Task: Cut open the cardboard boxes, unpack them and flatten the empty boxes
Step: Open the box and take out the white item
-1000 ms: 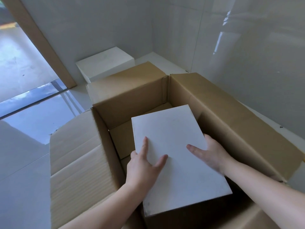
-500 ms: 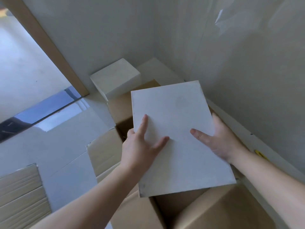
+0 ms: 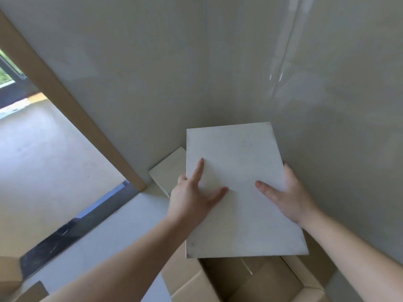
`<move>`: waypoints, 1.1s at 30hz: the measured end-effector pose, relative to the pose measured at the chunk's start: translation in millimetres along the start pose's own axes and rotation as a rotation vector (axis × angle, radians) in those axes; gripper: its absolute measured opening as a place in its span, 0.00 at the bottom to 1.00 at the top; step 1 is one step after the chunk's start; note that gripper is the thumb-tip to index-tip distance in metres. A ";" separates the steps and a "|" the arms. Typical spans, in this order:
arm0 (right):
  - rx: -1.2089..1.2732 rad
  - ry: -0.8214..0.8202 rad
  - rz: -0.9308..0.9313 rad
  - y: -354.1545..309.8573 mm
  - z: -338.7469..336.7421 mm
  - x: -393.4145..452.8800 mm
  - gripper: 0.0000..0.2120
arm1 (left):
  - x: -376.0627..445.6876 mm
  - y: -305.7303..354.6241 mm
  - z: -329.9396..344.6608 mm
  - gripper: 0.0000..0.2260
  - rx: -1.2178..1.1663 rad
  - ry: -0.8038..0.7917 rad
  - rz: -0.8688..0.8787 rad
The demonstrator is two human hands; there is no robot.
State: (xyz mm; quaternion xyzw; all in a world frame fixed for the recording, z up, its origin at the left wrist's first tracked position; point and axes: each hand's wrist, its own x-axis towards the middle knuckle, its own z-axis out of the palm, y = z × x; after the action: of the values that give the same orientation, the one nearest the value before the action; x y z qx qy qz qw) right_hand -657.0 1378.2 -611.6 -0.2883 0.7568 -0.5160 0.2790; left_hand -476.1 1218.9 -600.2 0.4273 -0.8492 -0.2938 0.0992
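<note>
White slab [image 3: 239, 192] held above open cardboard box [image 3: 250, 280]

walls [image 3: 239, 62]: glossy grey | floor [image 3: 130, 214]: pale | doorframe [image 3: 72, 110]: tan

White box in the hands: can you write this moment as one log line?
step: unpacking | white box: lifted above open cardboard box | left hand: holds it | right hand: holds it

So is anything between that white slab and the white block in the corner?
Nothing visible. Both hands, left and right, hold the slab above the open box; the block lies just beyond its left edge, partly hidden.
</note>
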 end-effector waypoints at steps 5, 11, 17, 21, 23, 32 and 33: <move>-0.042 0.061 -0.041 -38.3 -0.3 51.4 0.32 | 60.3 13.7 -30.7 0.43 -0.038 0.026 0.056; -0.067 0.147 -0.022 -48.7 46.5 123.6 0.31 | 153.1 -15.8 -56.4 0.43 0.031 0.000 0.117; -0.052 0.289 0.107 -36.5 133.9 221.4 0.31 | 292.9 -81.2 -65.9 0.43 0.115 -0.091 0.213; -0.029 0.350 0.184 -17.3 198.7 273.3 0.32 | 368.6 -131.9 -66.2 0.43 0.179 -0.200 0.255; -0.003 0.380 0.207 -3.8 229.1 295.7 0.32 | 402.0 -158.3 -60.9 0.43 0.207 -0.243 0.268; 0.095 0.441 0.334 116.9 340.9 347.3 0.32 | 475.2 -278.4 22.5 0.48 0.259 -0.374 0.255; 0.108 0.434 0.339 132.0 350.5 350.1 0.32 | 478.8 -291.4 34.4 0.48 0.262 -0.384 0.246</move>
State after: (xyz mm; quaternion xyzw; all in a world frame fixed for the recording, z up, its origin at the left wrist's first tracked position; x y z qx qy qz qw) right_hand -661.7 947.0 -888.9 -0.0251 0.8076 -0.5513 0.2078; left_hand -590.6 723.1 -837.6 0.2665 -0.9288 -0.2429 -0.0852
